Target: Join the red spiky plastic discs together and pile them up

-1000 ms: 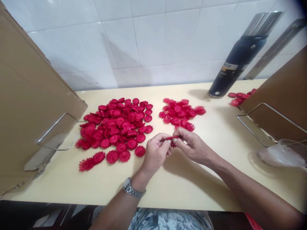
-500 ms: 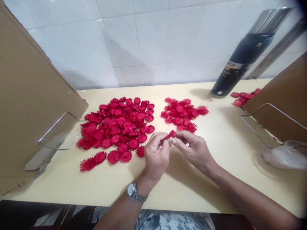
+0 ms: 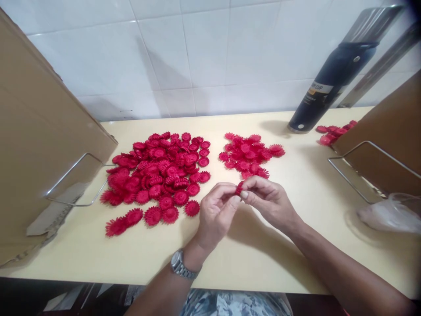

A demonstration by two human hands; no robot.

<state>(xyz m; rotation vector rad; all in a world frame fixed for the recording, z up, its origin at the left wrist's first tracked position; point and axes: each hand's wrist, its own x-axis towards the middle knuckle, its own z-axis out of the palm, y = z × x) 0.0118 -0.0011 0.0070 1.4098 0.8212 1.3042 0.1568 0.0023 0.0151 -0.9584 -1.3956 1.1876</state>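
A small red flower-shaped piece (image 3: 239, 188) with a toothed edge is pinched between the fingertips of both hands above the table. My left hand (image 3: 215, 213), with a metal watch (image 3: 184, 264) on the wrist, grips it from the left, thumb and forefinger closed. From the right, my right hand (image 3: 271, 202) has thumb and forefinger closed on the same piece, covering part of it. Left of the hands lies a large heap of dark red flower pieces (image 3: 161, 169). Just beyond them is a smaller, lighter red pile (image 3: 246, 153).
A dark blue flask (image 3: 332, 83) stands at the back right against the tiled wall (image 3: 207, 52). Cardboard panels with wire bookends (image 3: 70, 204) flank the table (image 3: 263, 267). More red pieces (image 3: 333, 133) and a clear plastic bag (image 3: 391, 214) sit at right.
The red flower piece has turned more upright between the fingertips and moved slightly right and down. My right thumb now presses on its face. The piles have not been disturbed.
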